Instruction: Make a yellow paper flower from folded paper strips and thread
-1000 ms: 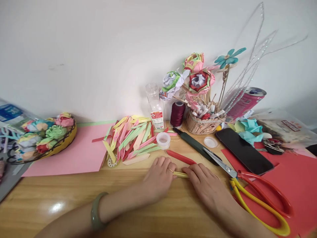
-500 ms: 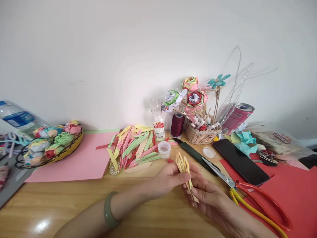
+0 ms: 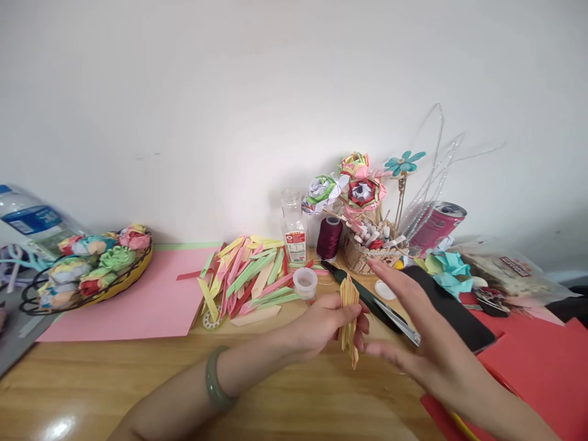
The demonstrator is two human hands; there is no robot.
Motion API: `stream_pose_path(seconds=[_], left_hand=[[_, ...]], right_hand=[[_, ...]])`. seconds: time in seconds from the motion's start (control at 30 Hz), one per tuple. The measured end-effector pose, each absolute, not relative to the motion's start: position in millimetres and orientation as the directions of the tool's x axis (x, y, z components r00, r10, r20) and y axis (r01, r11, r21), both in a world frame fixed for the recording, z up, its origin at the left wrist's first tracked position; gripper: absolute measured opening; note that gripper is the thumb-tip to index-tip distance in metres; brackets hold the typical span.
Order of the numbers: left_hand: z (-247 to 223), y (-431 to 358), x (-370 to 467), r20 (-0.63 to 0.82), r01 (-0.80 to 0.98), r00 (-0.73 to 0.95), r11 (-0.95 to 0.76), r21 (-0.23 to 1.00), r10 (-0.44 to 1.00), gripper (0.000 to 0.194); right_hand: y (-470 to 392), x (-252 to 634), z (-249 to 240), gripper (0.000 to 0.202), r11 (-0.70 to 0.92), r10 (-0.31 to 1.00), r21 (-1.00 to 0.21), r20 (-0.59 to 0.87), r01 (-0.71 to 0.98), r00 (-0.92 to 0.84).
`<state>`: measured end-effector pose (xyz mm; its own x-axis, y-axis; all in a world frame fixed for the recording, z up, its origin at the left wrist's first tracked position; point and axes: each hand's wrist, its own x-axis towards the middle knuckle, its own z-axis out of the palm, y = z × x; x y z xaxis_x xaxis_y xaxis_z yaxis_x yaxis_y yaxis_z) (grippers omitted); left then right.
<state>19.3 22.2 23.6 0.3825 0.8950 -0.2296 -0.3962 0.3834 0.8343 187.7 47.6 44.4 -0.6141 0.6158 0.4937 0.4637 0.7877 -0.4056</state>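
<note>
With the clock set round the folded yellow paper bundle (image 3: 348,335) and twelve at the far wall (image 3: 239,110), the left arm comes in from eight o'clock, a green bangle (image 3: 215,378) round it; the left hand (image 3: 321,326) grasps the bundle about its middle, thumb laid across the near face and fingertips showing past the far edge, so that the paper stands nearly upright above the table (image 3: 257,392); the right arm reaches in from four o'clock; the right hand (image 3: 434,349) is spread and grips nothing, its fingers slanting up toward eleven, its thumb pointing at nine and ending just beside the bundle, though I cannot tell whether they touch; the scissors (image 3: 408,331) lie at three, partly hidden by that hand; the clear tub (image 3: 304,282) and, farther off, the loose paper strips (image 3: 250,275) lie toward ten; the flower basket (image 3: 367,260) stands at one.
</note>
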Motion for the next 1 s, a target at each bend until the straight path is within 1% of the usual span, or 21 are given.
stream_pose_path(seconds=[0.07,0.1,0.13,0.2,0.3,0.37,0.43,0.53,0.57,0.63,0.7,0.73,0.8,0.9,0.93,1.0], left_hand=[[25,21,19,-0.234,-0.419,0.391,0.398,0.816,0.890,0.042],[25,21,19,-0.233,-0.431,0.390,0.401,0.808,0.891,0.040],[25,21,19,-0.234,-0.443,0.389,0.403,0.801,0.891,0.038],[25,22,18,-0.237,-0.471,0.380,0.407,0.782,0.894,0.037],[23,23,17,-0.227,-0.498,0.370,0.399,0.770,0.901,0.036],[22,23,17,-0.212,-0.506,0.362,0.382,0.773,0.908,0.035],[22,24,17,-0.206,-0.506,0.361,0.376,0.776,0.910,0.034],[22,23,17,-0.220,-0.500,0.372,0.395,0.771,0.902,0.035],[22,23,17,-0.230,-0.494,0.378,0.406,0.769,0.897,0.035],[22,23,18,-0.250,-0.488,0.387,0.427,0.761,0.888,0.034],[22,23,19,-0.268,-0.495,0.383,0.442,0.748,0.884,0.035],[22,23,19,-0.278,-0.500,0.378,0.448,0.741,0.883,0.037],[23,22,20,-0.300,-0.504,0.366,0.459,0.732,0.881,0.042],[26,21,21,-0.300,-0.498,0.369,0.460,0.735,0.879,0.044],[27,21,21,-0.292,-0.496,0.375,0.456,0.739,0.880,0.044],[28,21,21,-0.272,-0.504,0.377,0.442,0.742,0.885,0.043]], right_hand=[[47,181,45,0.102,0.847,0.530,-0.328,0.448,0.419,-0.720],[46,177,43,0.112,0.861,0.505,-0.304,0.416,0.408,-0.756],[46,174,39,0.117,0.867,0.493,-0.289,0.386,0.406,-0.780],[47,169,32,0.117,0.865,0.497,-0.281,0.351,0.416,-0.794],[49,165,25,0.108,0.841,0.536,-0.305,0.367,0.446,-0.760],[49,165,24,0.103,0.840,0.539,-0.308,0.385,0.446,-0.750],[49,165,24,0.101,0.838,0.540,-0.322,0.371,0.441,-0.755],[48,165,24,0.109,0.796,0.580,-0.416,0.317,0.440,-0.750],[48,165,23,0.109,0.776,0.598,-0.453,0.310,0.438,-0.739],[47,164,21,0.098,0.748,0.626,-0.504,0.316,0.433,-0.713],[48,163,19,0.085,0.740,0.637,-0.521,0.336,0.426,-0.694],[49,163,19,0.083,0.738,0.638,-0.525,0.339,0.424,-0.692],[49,163,19,0.090,0.724,0.644,-0.545,0.316,0.422,-0.697],[50,165,20,0.110,0.682,0.661,-0.594,0.250,0.427,-0.708],[49,165,20,0.114,0.673,0.666,-0.601,0.238,0.431,-0.707],[49,165,20,0.113,0.668,0.675,-0.600,0.238,0.441,-0.699]])
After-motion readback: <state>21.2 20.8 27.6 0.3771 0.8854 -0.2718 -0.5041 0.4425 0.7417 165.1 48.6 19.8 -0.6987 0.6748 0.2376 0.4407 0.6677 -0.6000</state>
